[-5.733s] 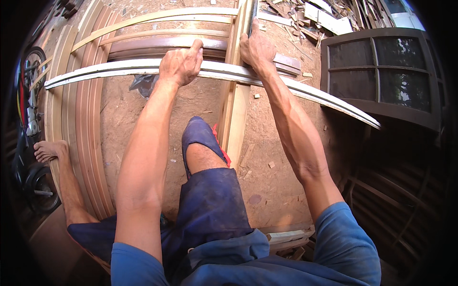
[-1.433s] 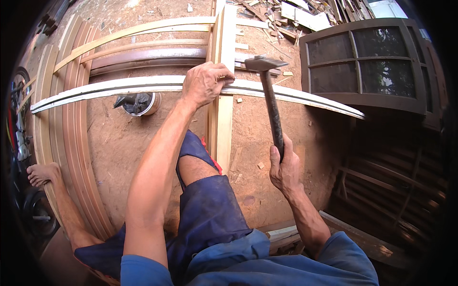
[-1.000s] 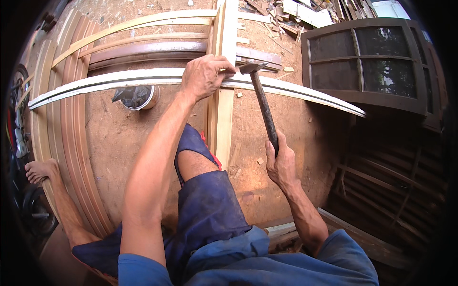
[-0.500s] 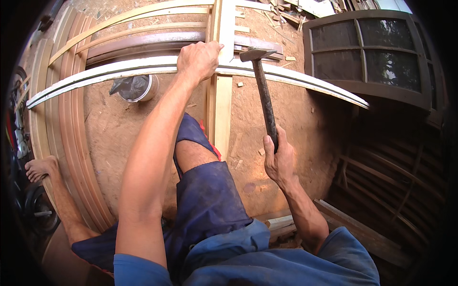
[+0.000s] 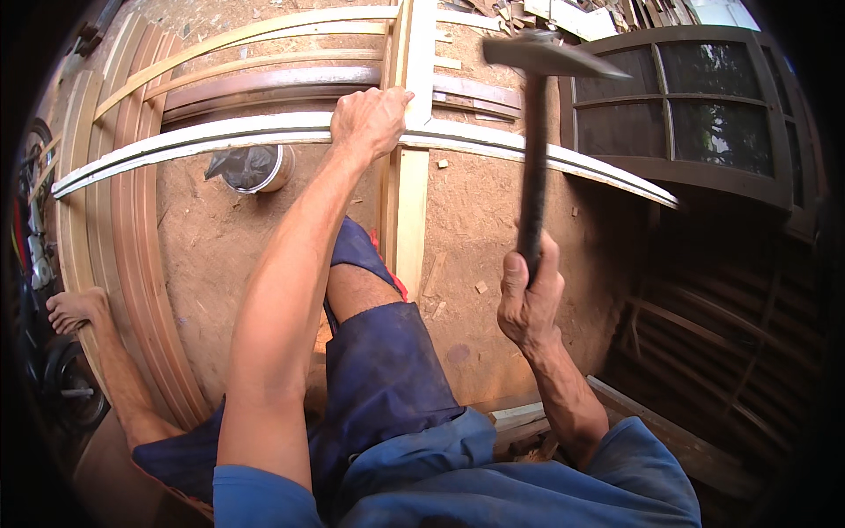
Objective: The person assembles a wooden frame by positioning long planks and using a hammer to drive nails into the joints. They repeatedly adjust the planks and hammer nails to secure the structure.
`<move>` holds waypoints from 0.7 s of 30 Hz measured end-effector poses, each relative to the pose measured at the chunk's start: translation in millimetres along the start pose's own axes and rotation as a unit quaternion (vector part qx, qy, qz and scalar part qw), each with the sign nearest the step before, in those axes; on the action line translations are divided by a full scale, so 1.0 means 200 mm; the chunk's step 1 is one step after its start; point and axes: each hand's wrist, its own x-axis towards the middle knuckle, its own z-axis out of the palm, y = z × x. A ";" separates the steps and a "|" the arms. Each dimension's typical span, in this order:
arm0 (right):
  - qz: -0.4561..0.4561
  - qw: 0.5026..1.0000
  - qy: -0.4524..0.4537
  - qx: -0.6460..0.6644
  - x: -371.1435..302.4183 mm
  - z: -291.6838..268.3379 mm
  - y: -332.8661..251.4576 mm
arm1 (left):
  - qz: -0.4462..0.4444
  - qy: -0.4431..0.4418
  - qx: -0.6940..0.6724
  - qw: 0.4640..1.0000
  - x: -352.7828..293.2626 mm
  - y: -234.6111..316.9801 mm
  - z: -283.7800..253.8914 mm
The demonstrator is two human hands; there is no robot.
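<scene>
My right hand [image 5: 531,295] is wrapped round the dark handle of a hammer [image 5: 534,158]. The hammer's metal head, a little blurred, is raised over the right part of a long white wooden strip [image 5: 238,132]. My left hand [image 5: 370,121] is closed on this strip where it crosses an upright pale beam [image 5: 412,207]. A wide white board [image 5: 420,62] lies on the far part of the beam, just right of my left fingers. Whether something small is pinched in those fingers I cannot make out.
Long brown timbers [image 5: 145,255] run down the left side, with my bare foot [image 5: 77,310] on them. A bucket with a black plastic bag [image 5: 255,167] stands behind the strip. A dark-framed window panel [image 5: 678,158] is at the right. Wood scraps [image 5: 519,18] lie at the back.
My right hand has lifted the hammer up and to the right, so its head looks larger and is blurred. My left hand has stayed almost in place on the white strip.
</scene>
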 end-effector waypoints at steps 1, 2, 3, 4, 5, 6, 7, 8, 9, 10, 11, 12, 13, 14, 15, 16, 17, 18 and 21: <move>-0.029 0.998 0.040 0.044 -0.01 0.00 0.00 | 0.004 0.009 -0.006 1.000 0.00 0.00 0.01; -0.019 0.997 0.055 0.053 -0.01 0.01 0.01 | 0.007 0.014 -0.012 1.000 0.00 0.00 0.01; -0.065 0.993 0.071 0.072 -0.02 0.02 0.01 | 0.009 0.023 -0.016 1.000 -0.01 0.00 0.01; 0.048 0.999 0.008 -0.004 -0.01 0.02 0.02 | 0.006 0.030 -0.014 0.999 -0.01 0.00 0.01; 0.121 0.988 -0.074 -0.065 -0.01 0.03 0.02 | 0.016 0.043 -0.008 0.999 -0.01 0.00 0.01; 0.127 0.977 -0.118 -0.125 0.00 0.03 0.03 | 0.025 0.059 -0.002 0.998 -0.01 0.00 0.01; 0.099 0.986 -0.083 -0.110 0.00 0.04 0.03 | 0.032 0.065 0.000 0.997 -0.02 0.00 0.01; 0.067 0.992 -0.051 -0.094 0.00 0.04 0.03 | 0.025 0.060 -0.009 0.998 -0.02 0.00 0.00; 0.042 0.996 -0.001 -0.078 0.00 0.04 0.03 | 0.023 0.051 -0.006 0.998 -0.02 0.00 0.00; 0.000 0.999 0.042 -0.022 0.00 0.04 0.03 | 0.024 0.046 -0.013 0.999 -0.02 0.00 0.00; -0.043 0.995 0.079 0.040 0.00 0.04 0.03 | 0.025 0.051 -0.022 0.998 -0.02 0.00 0.00; -0.049 0.994 0.083 0.054 0.00 0.04 0.03 | 0.030 0.058 -0.015 0.998 -0.02 -0.01 0.00; -0.120 0.986 0.080 0.086 0.00 0.04 0.03 | 0.026 0.050 -0.019 0.998 -0.02 -0.01 0.00; 0.030 1.000 0.007 -0.003 0.00 0.05 0.04 | 0.024 0.047 -0.021 0.998 -0.01 -0.01 0.00; 0.129 0.984 -0.102 -0.065 -0.01 0.05 0.04 | 0.019 0.038 -0.027 0.999 -0.01 -0.01 0.00; 0.135 0.981 -0.095 -0.102 0.00 0.06 0.04 | 0.020 0.030 -0.032 0.999 0.00 -0.01 -0.01; 0.104 0.984 -0.079 -0.125 0.00 0.06 0.04 | 0.019 0.041 -0.022 0.999 0.00 -0.01 0.00; 0.087 0.990 -0.062 -0.097 0.00 0.07 0.04 | 0.016 0.049 -0.019 0.998 -0.01 -0.02 -0.01; -0.074 0.988 0.110 0.077 0.01 0.07 0.03 | 0.030 0.048 -0.029 0.998 -0.01 -0.01 0.01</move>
